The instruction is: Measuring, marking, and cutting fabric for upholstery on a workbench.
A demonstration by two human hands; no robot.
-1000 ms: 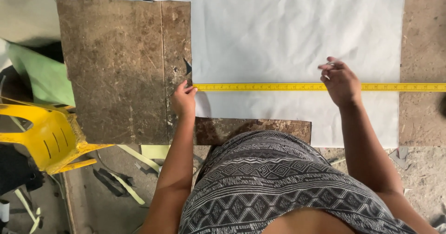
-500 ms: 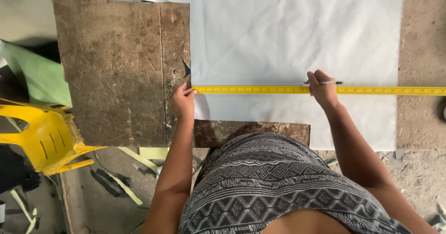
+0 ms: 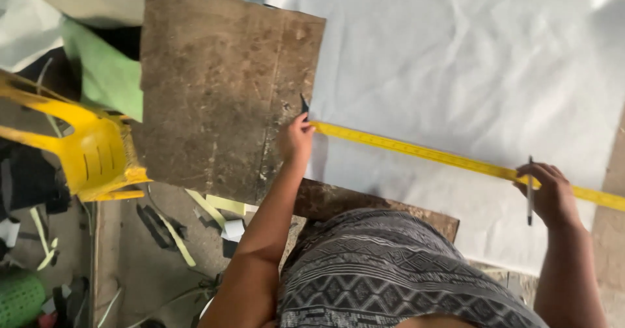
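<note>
A yellow measuring tape (image 3: 430, 153) lies stretched across a large white sheet (image 3: 469, 67) on a brown work table (image 3: 221, 93). My left hand (image 3: 296, 139) pins the tape's end at the sheet's left edge, fingers closed on it. My right hand (image 3: 550, 194) rests on the tape farther right and holds a dark pen (image 3: 529, 191) upright across the tape.
A yellow plastic chair (image 3: 84, 152) stands left of the table, with a green sheet (image 3: 104, 74) behind it. Scraps and strips litter the floor (image 3: 169, 237) below. A brown board edge (image 3: 364, 204) lies just in front of my patterned garment.
The view has tilted and shifted, so the tape now runs diagonally. My right hand has slid farther right along the tape with the pen; my left hand stays on the tape's end.
</note>
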